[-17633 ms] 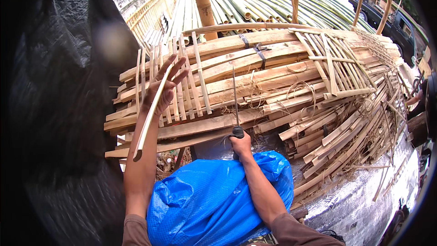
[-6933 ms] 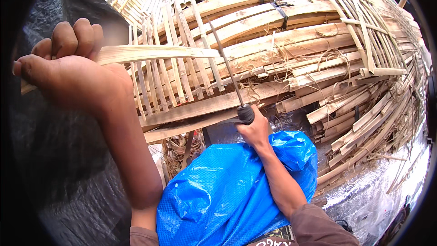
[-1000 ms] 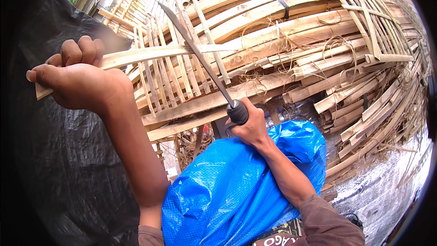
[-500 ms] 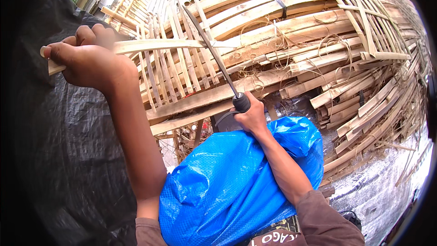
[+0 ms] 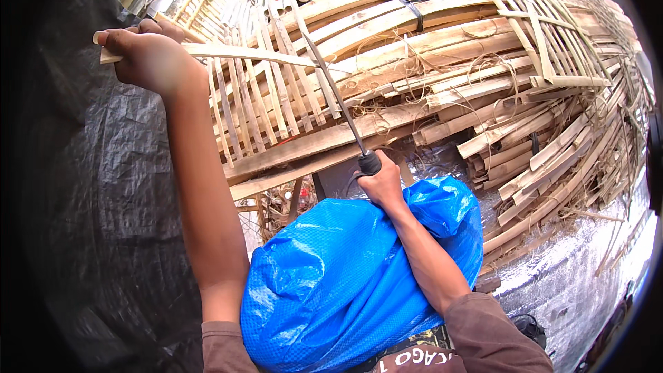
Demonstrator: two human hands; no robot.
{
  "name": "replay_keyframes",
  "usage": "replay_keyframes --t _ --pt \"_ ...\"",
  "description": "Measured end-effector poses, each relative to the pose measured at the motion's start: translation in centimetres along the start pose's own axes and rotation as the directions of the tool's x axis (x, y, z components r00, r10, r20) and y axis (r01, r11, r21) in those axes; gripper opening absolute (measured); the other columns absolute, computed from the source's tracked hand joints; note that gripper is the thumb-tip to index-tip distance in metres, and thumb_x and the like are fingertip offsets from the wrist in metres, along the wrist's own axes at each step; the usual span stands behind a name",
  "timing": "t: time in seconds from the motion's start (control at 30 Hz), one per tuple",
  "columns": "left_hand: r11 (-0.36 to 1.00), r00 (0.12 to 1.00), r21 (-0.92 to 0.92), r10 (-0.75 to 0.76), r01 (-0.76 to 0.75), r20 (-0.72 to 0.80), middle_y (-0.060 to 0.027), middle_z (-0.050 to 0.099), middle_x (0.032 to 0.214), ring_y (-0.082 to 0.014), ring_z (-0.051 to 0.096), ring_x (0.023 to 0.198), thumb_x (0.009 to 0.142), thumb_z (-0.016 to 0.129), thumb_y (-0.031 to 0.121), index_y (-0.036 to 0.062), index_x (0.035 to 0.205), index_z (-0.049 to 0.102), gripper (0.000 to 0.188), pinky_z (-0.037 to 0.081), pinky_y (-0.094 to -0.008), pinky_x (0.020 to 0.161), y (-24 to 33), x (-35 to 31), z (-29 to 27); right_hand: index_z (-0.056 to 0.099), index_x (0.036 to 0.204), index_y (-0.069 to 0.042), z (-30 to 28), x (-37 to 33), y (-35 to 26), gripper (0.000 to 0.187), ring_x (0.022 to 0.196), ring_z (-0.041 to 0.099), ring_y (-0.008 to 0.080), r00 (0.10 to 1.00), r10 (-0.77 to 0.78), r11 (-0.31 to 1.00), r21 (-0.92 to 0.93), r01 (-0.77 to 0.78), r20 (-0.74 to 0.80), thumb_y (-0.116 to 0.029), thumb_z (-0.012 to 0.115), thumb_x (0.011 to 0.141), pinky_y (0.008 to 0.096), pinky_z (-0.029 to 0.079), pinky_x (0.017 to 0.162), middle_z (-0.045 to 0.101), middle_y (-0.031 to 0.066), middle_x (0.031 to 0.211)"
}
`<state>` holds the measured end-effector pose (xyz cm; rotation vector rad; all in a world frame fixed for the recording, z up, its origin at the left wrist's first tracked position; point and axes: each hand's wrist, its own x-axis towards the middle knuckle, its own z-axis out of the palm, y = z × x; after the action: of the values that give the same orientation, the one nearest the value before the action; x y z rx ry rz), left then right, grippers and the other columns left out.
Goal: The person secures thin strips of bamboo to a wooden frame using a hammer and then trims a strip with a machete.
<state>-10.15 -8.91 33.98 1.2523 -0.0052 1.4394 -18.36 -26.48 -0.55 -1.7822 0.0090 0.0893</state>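
Note:
My left hand (image 5: 157, 61) is raised at the far left, closed around one end of a pale, flat bamboo strip (image 5: 242, 53). That strip runs to the right and bends slightly downward. A long knife (image 5: 340, 97) with a black wrapped handle is gripped in my right hand (image 5: 384, 181), low in the middle. Its thin blade slants up and to the left, crossing the strip near its far end; whether it cuts into the strip I cannot tell. Across my lap lies a blue plastic tarp (image 5: 324, 262), under my right forearm.
Split bamboo lengths (image 5: 476, 27) are stacked across the far side. Narrow slats (image 5: 276, 90) stand in a row behind the strip. More split pieces (image 5: 552, 166) pile up at the right, above silvery sheeting (image 5: 552, 283). Black sheeting (image 5: 124, 235) hangs along my left.
My left hand has moved right and slightly away with the strip. The knife has shifted a little right, and its blade now appears narrower. The background has slid slightly left.

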Motion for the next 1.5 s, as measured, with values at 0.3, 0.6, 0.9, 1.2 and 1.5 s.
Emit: replay_keyframes --t 0.3,0.6,0.9,1.2,1.5 --pt "0.999 0.999 0.043 -0.017 0.019 -0.047 -0.0008 0.029 0.054 -0.0108 0.026 0.046 0.105 0.032 0.041 0.0101 0.074 0.027 0.044 0.028 -0.0272 0.041 0.3 0.0 2.6 0.064 0.091 -0.003 -1.2 -0.1 1.4 0.03 0.074 0.069 0.029 0.99 0.131 0.991 -0.019 -0.133 -0.059 -0.018 0.073 0.067 0.0389 0.052 0.068 0.069 0.0175 0.079" --pt "0.997 0.997 -0.03 0.068 -0.067 0.031 -0.0012 0.022 0.053 -0.012 0.015 0.048 0.104 0.033 0.037 0.0121 0.07 0.023 0.044 0.018 -0.0292 0.045 0.7 -1.6 0.4 0.058 0.091 -0.004 -0.4 1.0 -3.3 0.032 0.069 0.067 0.0396 0.965 -0.253 0.963 0.113 0.245 0.062 -0.014 0.077 0.067 0.0418 0.052 0.062 0.065 0.018 0.071" --pt "0.999 0.999 0.012 0.041 -0.041 -0.036 -0.0024 0.023 0.053 -0.0136 0.017 0.048 0.104 0.031 0.036 0.0114 0.072 0.022 0.041 0.021 -0.0293 0.045 0.0 -0.2 -0.6 0.062 0.088 -0.002 0.9 2.6 1.6 0.028 0.066 0.062 0.0222 0.995 0.095 0.991 0.093 -0.095 0.001 -0.014 0.071 0.064 0.0361 0.051 0.067 0.065 0.0133 0.073" --pt "0.998 0.999 0.059 0.025 -0.024 -0.025 -0.0042 0.037 0.058 -0.0126 0.032 0.045 0.104 0.035 0.033 0.0066 0.079 0.031 0.037 0.033 -0.0275 0.042 -2.5 3.2 2.9 0.064 0.09 -0.002 0.1 1.1 2.2 0.029 0.071 0.066 0.0263 0.979 0.203 0.978 0.045 -0.202 -0.024 -0.016 0.072 0.066 0.0375 0.052 0.07 0.067 0.0152 0.077" --pt "1.0 0.998 0.029 0.006 -0.005 -0.056 -0.0038 0.033 0.055 -0.0136 0.029 0.044 0.103 0.034 0.034 0.0081 0.076 0.03 0.038 0.031 -0.0285 0.043 -1.8 2.1 0.8 0.06 0.094 -0.003 -0.4 1.1 -0.1 0.034 0.072 0.069 0.0319 0.998 -0.054 0.997 0.049 0.053 0.018 -0.015 0.075 0.067 0.0397 0.052 0.065 0.067 0.0184 0.076"
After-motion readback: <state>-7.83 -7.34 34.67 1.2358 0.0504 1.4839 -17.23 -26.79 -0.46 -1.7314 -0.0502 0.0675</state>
